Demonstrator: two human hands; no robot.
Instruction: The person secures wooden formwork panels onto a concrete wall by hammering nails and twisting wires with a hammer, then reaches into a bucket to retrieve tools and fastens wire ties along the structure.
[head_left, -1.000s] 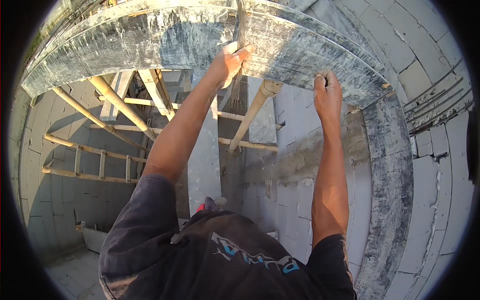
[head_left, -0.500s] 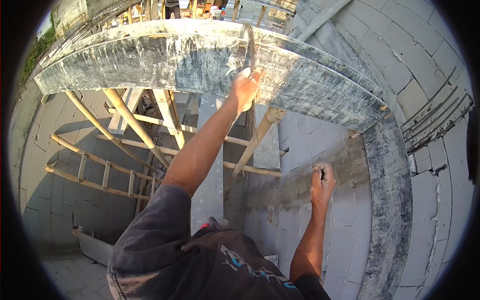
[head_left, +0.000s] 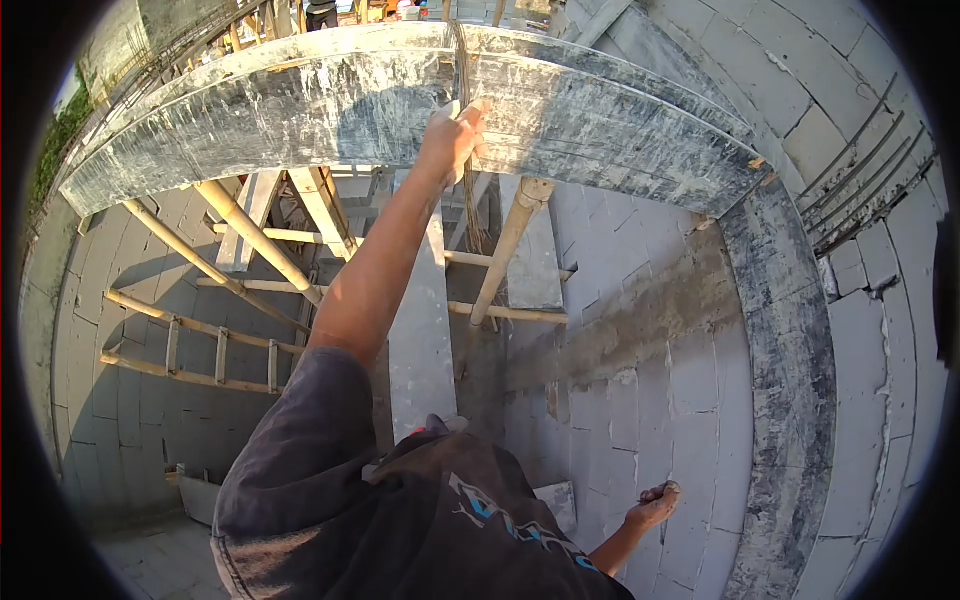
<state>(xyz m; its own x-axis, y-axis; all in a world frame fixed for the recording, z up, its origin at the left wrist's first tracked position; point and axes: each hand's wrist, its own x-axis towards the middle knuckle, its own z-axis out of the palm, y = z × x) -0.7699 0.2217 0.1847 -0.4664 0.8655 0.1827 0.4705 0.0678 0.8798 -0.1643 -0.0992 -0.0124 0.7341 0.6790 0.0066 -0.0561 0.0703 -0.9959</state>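
Observation:
A bundle of thin wires (head_left: 474,205) hangs over the face of a long, curved formwork board (head_left: 260,130), its loose ends below the board's lower edge. My left hand (head_left: 450,142) is closed around the bundle, close against the board; the fingers partly hide the strands. Down at the lower right, my right hand (head_left: 655,507) is held low in front of the pale block wall (head_left: 690,420). Its fingers are curled in, and whatever they may hold is hidden.
Bamboo poles (head_left: 510,245) stand beneath the board. Below me runs a narrow grey plank (head_left: 418,320). A bamboo ladder (head_left: 200,330) is at the left, a curved dark beam (head_left: 785,370) at the right. Bare rebar (head_left: 865,165) sticks out at the upper right. Another person (head_left: 322,15) stands far behind.
My right hand has dropped lower and turned, from chest height beside the wall. My left hand stays on the wire bundle, a little higher and further left in view.

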